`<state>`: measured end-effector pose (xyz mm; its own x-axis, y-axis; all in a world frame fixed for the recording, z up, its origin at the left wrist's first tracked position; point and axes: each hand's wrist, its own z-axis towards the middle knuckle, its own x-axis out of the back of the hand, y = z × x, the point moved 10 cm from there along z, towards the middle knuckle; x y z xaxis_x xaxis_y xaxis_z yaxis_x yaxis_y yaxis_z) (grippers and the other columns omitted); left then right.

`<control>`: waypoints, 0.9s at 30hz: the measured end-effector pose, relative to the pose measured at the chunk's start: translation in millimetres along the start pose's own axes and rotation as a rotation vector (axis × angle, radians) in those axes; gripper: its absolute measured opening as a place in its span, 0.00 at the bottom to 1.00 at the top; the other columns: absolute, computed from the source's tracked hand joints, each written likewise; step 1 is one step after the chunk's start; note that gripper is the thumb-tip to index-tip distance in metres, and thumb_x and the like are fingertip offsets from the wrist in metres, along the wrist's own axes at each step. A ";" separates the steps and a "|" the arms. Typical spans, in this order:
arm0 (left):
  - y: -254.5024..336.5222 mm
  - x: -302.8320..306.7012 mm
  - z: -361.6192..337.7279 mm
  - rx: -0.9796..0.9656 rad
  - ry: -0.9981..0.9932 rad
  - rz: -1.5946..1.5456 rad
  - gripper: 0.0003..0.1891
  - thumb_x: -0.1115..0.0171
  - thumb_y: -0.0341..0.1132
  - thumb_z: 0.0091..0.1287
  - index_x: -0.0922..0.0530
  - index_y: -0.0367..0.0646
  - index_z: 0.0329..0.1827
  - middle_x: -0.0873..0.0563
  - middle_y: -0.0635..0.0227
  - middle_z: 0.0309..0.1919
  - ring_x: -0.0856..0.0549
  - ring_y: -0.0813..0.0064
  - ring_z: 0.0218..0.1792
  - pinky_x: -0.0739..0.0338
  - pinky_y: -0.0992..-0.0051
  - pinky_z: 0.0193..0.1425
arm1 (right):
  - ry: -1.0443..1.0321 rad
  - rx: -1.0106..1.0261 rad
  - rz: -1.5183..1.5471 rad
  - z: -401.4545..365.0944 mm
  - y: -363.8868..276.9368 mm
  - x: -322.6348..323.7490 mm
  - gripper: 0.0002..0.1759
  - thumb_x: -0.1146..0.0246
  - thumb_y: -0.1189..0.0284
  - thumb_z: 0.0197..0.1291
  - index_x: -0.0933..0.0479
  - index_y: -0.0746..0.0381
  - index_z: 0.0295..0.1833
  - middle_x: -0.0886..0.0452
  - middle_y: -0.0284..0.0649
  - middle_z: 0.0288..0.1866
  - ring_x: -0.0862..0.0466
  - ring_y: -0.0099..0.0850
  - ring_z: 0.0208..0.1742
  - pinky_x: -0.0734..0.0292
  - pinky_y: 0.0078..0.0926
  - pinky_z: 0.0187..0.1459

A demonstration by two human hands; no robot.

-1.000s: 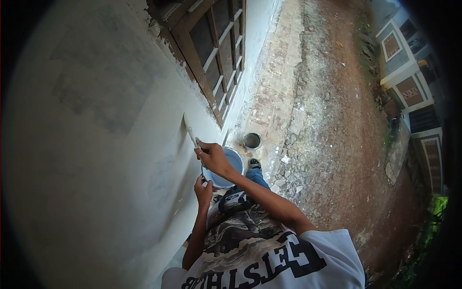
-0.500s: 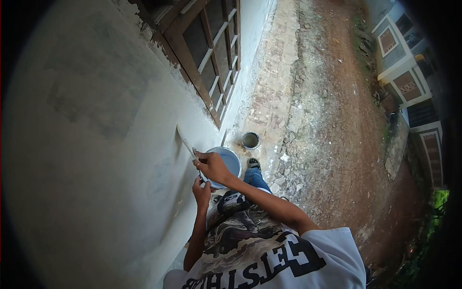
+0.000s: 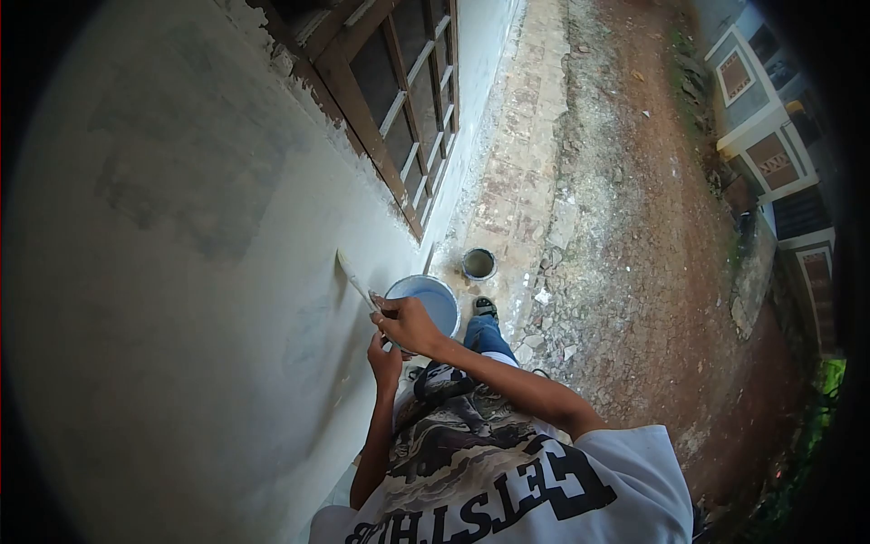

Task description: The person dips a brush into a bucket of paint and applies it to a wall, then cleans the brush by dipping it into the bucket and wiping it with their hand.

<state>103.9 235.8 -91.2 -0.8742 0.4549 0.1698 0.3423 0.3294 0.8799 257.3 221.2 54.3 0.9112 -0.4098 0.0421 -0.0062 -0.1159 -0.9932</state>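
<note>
My right hand (image 3: 410,325) is closed around the handle of a paintbrush (image 3: 357,285). The pale bristles meet the whitish wall (image 3: 199,344) on my left, below the window. Under that hand is a bucket (image 3: 442,313) of light blue-grey paint with a pale, smeared rim. My left hand (image 3: 385,363) grips the bucket's near left edge; the right hand partly hides the rim there.
A smaller bucket (image 3: 478,264) stands on the paved strip ahead of my sandalled foot (image 3: 485,307). A brown wooden window (image 3: 399,109) has ragged white patches along its frame. Broken rubble (image 3: 544,296) borders the reddish dirt path (image 3: 671,272) on the right.
The brush tip has slid a short way down the wall, toward me. The view has shifted slightly; both hands keep their holds.
</note>
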 end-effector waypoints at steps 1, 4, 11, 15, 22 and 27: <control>0.5 1.2 -0.4 -0.011 0.016 -0.001 0.22 0.42 0.24 0.61 0.31 0.24 0.58 0.20 0.46 0.48 0.13 0.66 0.25 0.15 0.74 0.23 | 0.015 -0.020 -0.002 -0.8 6.8 6.3 0.20 0.38 0.69 0.62 0.22 0.74 0.53 0.23 0.46 0.20 0.27 0.23 0.23 0.27 0.30 0.29; 3.3 0.3 -0.4 -0.029 0.005 -0.009 0.21 0.42 0.25 0.62 0.31 0.24 0.57 0.20 0.45 0.49 0.12 0.65 0.24 0.16 0.75 0.22 | 0.067 -0.084 0.009 13.9 11.6 19.7 0.17 0.39 0.69 0.64 0.21 0.73 0.50 0.21 0.39 0.21 0.28 0.19 0.24 0.28 0.26 0.28; 11.0 0.3 -6.5 0.003 0.006 0.010 0.20 0.39 0.27 0.63 0.29 0.27 0.56 0.18 0.49 0.47 0.12 0.63 0.30 0.16 0.73 0.27 | -0.071 -0.086 0.062 8.7 -16.3 -25.8 0.17 0.39 0.68 0.65 0.21 0.75 0.44 0.23 0.36 0.22 0.26 0.18 0.27 0.28 0.24 0.30; 67.8 7.3 -23.7 -0.407 0.134 0.173 0.17 0.36 0.33 0.63 0.24 0.34 0.52 0.16 0.59 0.46 0.14 0.63 0.47 0.24 0.63 0.51 | -0.099 -0.030 0.015 -26.0 -8.9 -19.3 0.17 0.39 0.71 0.64 0.21 0.74 0.51 0.21 0.36 0.25 0.25 0.18 0.30 0.26 0.24 0.33; 22.9 11.4 -5.7 -0.079 0.076 0.007 0.23 0.45 0.20 0.60 0.30 0.25 0.60 0.19 0.44 0.47 0.14 0.67 0.24 0.16 0.75 0.20 | -0.255 -0.266 0.065 -57.6 6.8 73.7 0.14 0.43 0.72 0.67 0.20 0.73 0.48 0.19 0.35 0.28 0.26 0.19 0.22 0.29 0.22 0.25; 35.5 7.6 -6.2 -0.133 0.047 0.093 0.23 0.45 0.19 0.60 0.31 0.25 0.61 0.20 0.44 0.50 0.13 0.66 0.26 0.16 0.76 0.23 | -0.392 -0.468 -0.019 -73.0 50.3 95.0 0.17 0.44 0.70 0.67 0.21 0.74 0.49 0.16 0.39 0.30 0.22 0.21 0.21 0.26 0.20 0.22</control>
<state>107.3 245.8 -55.9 -0.8570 0.4381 0.2713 0.3768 0.1734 0.9099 313.5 110.4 16.3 0.9961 -0.0501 -0.0721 -0.0877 -0.5420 -0.8358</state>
